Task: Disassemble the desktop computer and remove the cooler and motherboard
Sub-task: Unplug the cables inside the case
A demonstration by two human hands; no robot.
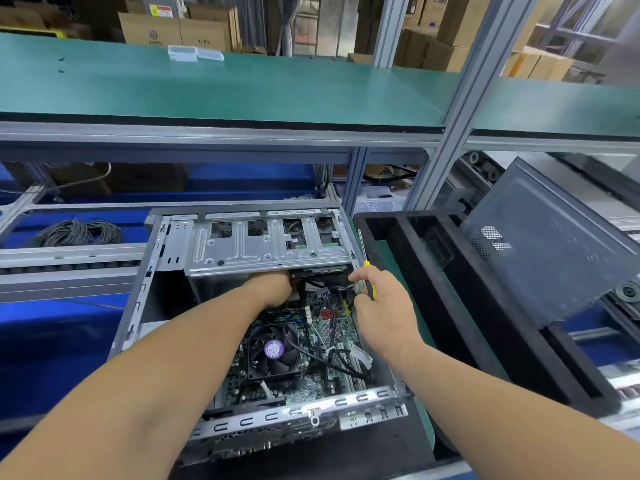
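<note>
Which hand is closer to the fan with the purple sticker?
Left, narrowly. The left hand reaches under the drive cage, straight beyond the fan. The right hand, holding the screwdriver, is off to the fan's right.

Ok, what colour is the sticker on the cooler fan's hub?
Purple, on the cooler fan hub in the head view.

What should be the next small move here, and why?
Probably free the cables under the drive cage first. The left hand reaches under it, fingers hidden; the right hand holds a screwdriver away from any screw. The cooler sits on the motherboard with wires across it.
</note>
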